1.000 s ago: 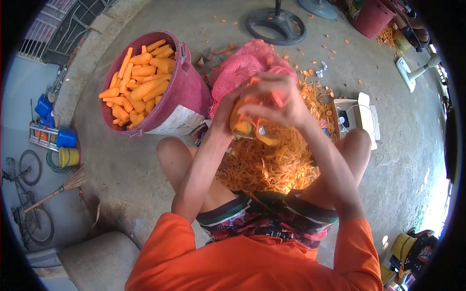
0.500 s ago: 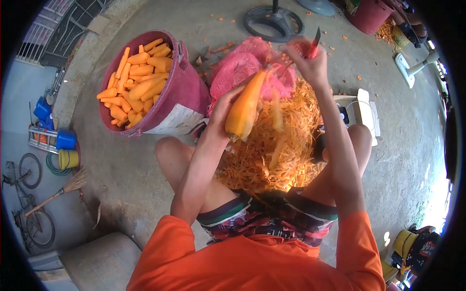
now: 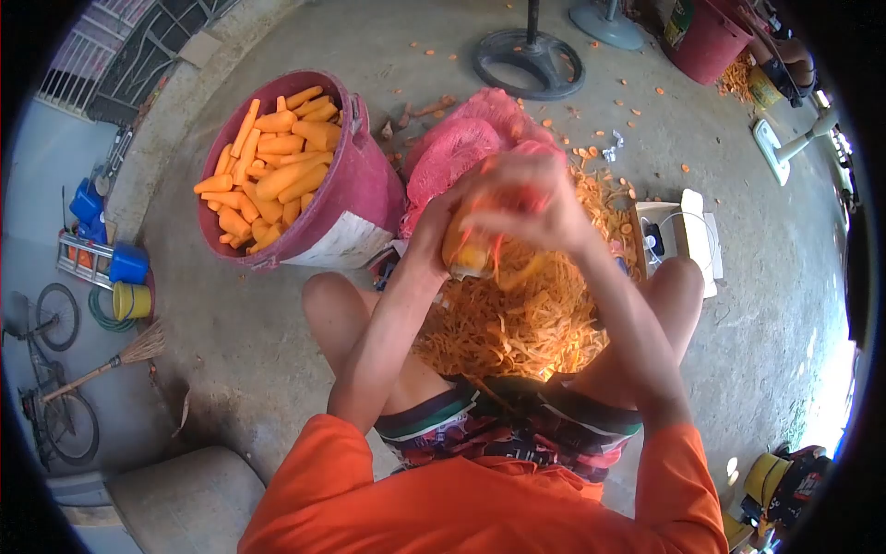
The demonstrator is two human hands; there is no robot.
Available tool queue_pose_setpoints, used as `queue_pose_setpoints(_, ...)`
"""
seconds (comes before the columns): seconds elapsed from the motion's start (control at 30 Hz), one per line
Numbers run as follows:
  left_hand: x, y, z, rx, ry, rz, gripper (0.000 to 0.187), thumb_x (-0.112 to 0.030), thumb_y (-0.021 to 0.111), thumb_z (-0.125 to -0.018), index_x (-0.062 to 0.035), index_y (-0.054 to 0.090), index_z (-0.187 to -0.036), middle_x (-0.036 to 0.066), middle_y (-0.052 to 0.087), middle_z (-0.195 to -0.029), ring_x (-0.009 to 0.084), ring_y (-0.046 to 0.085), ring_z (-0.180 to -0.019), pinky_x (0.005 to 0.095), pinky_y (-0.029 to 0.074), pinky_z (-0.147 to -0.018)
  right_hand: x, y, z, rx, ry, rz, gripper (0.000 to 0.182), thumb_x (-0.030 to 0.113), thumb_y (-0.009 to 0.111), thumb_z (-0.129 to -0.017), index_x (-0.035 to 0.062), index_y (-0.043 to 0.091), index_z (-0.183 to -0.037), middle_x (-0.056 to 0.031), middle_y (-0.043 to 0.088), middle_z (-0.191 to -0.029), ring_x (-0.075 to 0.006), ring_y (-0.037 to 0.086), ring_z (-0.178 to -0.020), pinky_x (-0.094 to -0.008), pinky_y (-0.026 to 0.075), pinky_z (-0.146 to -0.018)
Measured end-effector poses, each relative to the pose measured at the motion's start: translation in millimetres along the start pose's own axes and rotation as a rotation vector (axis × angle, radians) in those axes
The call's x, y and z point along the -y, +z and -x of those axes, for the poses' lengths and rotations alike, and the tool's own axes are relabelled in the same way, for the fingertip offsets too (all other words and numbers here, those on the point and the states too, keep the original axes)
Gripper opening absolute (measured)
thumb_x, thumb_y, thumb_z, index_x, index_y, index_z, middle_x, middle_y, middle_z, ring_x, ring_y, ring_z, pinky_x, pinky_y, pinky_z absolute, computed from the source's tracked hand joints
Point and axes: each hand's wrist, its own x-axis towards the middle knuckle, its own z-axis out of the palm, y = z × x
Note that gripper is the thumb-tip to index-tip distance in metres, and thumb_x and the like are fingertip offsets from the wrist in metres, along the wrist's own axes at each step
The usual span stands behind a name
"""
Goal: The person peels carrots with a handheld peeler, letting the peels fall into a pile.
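Observation:
My left hand [image 3: 434, 231] grips an orange carrot [image 3: 464, 251] upright above a heap of carrot peelings [image 3: 517, 319] that lies between my knees. My right hand [image 3: 526, 205] is blurred, closed over the carrot's upper part. The red-handled peeler seen earlier is hidden inside that fist. A thin strip of peel curls off beside the carrot. A maroon bucket [image 3: 365, 189] full of peeled carrots [image 3: 272, 166] stands to the left of my hands. A pink mesh sack [image 3: 457, 138] lies just beyond them.
A black fan base [image 3: 529, 60] stands on the concrete floor behind the sack. A white box [image 3: 688, 226] sits by my right knee. Another red bucket [image 3: 706, 32] is at top right. A bicycle [image 3: 51, 369], broom and blue containers are at the left.
Half a second ago my right hand was raised high past the carrot tip with the peeler. It has come back down onto the carrot, and a falling peel has dropped onto the heap.

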Motion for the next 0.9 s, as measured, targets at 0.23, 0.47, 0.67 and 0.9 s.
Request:
queue_pose_setpoints(0.23,-0.1,-15.1,-0.8,0.275,-0.075,0.108,0.039,-0.028,0.051,-0.107,-0.0091,0.053,-0.141,0.009,0.066,-0.112,0.0188,0.069,-0.091,0.0331,0.061,-0.074,-72.6,-27.4,13.3,-0.427,0.571,-0.302,0.015,0.01,0.082,-0.084,0.0013,0.073,-0.092,-0.0045,0.075,-0.091,-0.012,0.069,-0.085,-0.0316,0.056,-0.078)
queue_pose_setpoints(0.47,-3.8,-6.2,9.1,0.116,-0.064,0.094,0.042,-0.03,0.052,-0.106,-0.0086,0.051,-0.143,0.009,0.067,-0.109,0.0175,0.069,-0.088,0.0303,0.061,-0.072,-59.8,-3.8,16.5,-0.319,0.395,-0.366,0.017,0.016,0.085,-0.082,0.0058,0.077,-0.094,-0.0069,0.074,-0.084,-0.0138,0.069,-0.078,-0.0299,0.055,-0.071)
queue_pose_setpoints(0.67,0.2,5.8,4.6,0.067,0.035,-0.065,0.048,-0.028,0.053,-0.105,-0.0097,0.046,-0.149,0.009,0.065,-0.123,0.0187,0.069,-0.095,0.0335,0.061,-0.076,-10.6,-2.2,4.9,-0.115,0.158,-0.154,0.015,0.013,0.084,-0.082,0.0054,0.077,-0.093,-0.0052,0.074,-0.086,-0.0131,0.069,-0.079,-0.0285,0.055,-0.073)
queue_pose_setpoints(0.9,-0.8,-10.1,3.7,0.267,-0.122,0.016,0.044,-0.028,0.053,-0.106,-0.0114,0.05,-0.146,0.006,0.067,-0.113,0.0157,0.07,-0.087,0.0308,0.06,-0.068,-100.5,-28.4,23.6,-0.494,0.495,-0.123,0.017,0.014,0.085,-0.081,0.0053,0.077,-0.094,-0.0034,0.074,-0.088,-0.0128,0.068,-0.082,-0.0303,0.055,-0.076)
